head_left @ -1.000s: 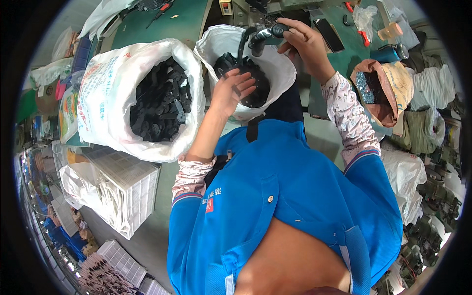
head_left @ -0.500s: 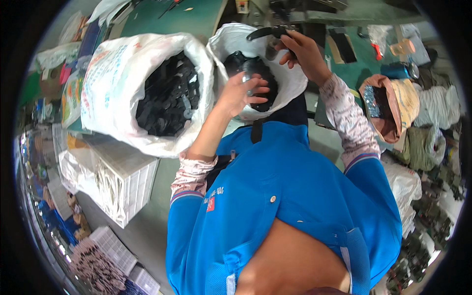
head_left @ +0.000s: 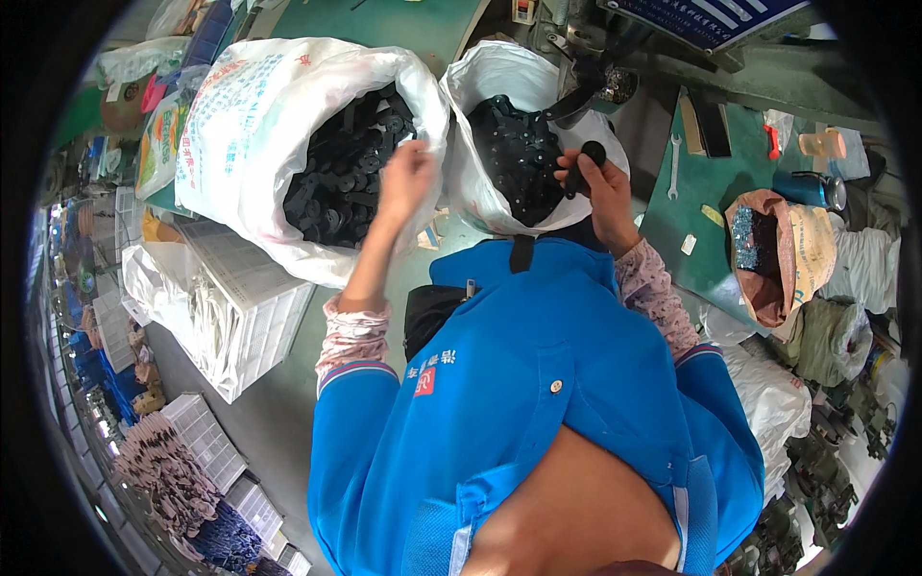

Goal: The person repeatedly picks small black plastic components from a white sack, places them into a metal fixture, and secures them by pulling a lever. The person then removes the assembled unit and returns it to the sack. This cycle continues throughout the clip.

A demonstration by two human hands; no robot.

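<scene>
My right hand is closed around a black part with a round end, at the right rim of a white woven sack. Dark flat pieces fill that sack. My left hand is over the mouth of a bigger white woven sack on the left. Motion smears its fingers, so whether they hold anything cannot be made out. In the bigger sack lie many black pieces with rounded ends and holes.
A dark metal machine stands behind the right sack. On the green table to the right are a wrench, a blue cylinder and an open brown sack. A white plastic crate stands at the left.
My left hand has gone from the right sack to the left sack's mouth. My right hand has come down and nearer from above the right sack. The view has shifted slightly.
</scene>
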